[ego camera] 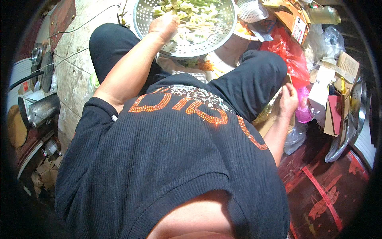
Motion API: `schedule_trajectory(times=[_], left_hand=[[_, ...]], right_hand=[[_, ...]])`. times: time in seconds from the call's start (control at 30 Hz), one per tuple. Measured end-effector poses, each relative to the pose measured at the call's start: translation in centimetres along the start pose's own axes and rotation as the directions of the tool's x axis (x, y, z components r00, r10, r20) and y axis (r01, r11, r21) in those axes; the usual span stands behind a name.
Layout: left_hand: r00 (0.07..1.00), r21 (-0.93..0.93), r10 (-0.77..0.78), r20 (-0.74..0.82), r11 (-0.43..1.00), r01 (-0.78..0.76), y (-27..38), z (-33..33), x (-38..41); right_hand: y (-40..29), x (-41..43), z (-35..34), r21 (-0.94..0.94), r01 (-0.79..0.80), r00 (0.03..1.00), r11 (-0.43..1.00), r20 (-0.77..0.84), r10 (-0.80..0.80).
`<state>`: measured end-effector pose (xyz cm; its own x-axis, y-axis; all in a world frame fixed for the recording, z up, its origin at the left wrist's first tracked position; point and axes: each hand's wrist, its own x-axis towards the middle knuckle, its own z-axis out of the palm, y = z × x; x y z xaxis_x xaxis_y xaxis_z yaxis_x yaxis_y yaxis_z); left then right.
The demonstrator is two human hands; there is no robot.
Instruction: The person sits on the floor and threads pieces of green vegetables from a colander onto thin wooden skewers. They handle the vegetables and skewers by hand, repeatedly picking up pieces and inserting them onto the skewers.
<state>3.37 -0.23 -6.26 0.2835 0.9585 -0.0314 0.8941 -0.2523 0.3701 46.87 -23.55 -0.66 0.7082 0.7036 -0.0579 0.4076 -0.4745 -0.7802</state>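
Note:
A perforated metal colander point(191, 52) stands in front of me, holding pale green leafy vegetables point(191, 12). My left hand point(164, 26) reaches over its left side, with the fingers closed around thin stems point(200, 26) that stretch to the right across the leaves. My right hand point(289, 98) is low beside my right knee, over an open cardboard box point(268, 125) with some greenery inside. Its fingers are curled, and whether they grip anything is hidden.
Behind the colander's right side is a bowl point(250, 37) with orange pieces. Red point(280, 47) and pink plastic bags point(303, 107), cartons point(322, 85) and a second colander point(359, 101) crowd the right. A metal pot point(44, 110) and a thin cable point(86, 24) are on the left.

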Motion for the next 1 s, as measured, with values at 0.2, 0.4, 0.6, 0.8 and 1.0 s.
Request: schedule_trajectory(times=[0.2, 0.4, 0.6, 0.8, 1.0], left_hand=[[0.975, 0.077, 0.183, -0.125, 0.982, -0.174, 1.7, -2.9, -1.6], [0.862, 0.019, 0.435, -0.259, 0.895, -0.446, 3.4, -5.6, -2.9], [0.81, -0.013, 0.51, -0.291, 0.844, -0.536, 4.8, -7.0, -3.1], [0.965, -0.404, 0.033, -0.26, 0.904, -0.14, 3.2, -6.0, -2.6], [0.953, 0.077, -0.145, 0.267, 0.989, 0.129, 0.2, -1.7, -0.4]], right_hand=[[-13.3, -1.0, 4.5, -0.31, 0.562, 0.81, 0.767, 0.021, -0.585], [-19.8, -5.8, 11.0, -0.167, 0.868, 0.495, 0.468, 0.21, -0.843], [-17.7, -7.3, 18.4, 0.202, 0.685, 0.546, 0.7, 0.493, -0.677], [-17.4, -6.4, 18.3, 0.304, 0.039, 0.665, 0.952, 0.703, -0.252], [-17.5, -5.8, 18.5, 0.416, -0.246, 0.732, 0.875, 0.672, -0.114]])
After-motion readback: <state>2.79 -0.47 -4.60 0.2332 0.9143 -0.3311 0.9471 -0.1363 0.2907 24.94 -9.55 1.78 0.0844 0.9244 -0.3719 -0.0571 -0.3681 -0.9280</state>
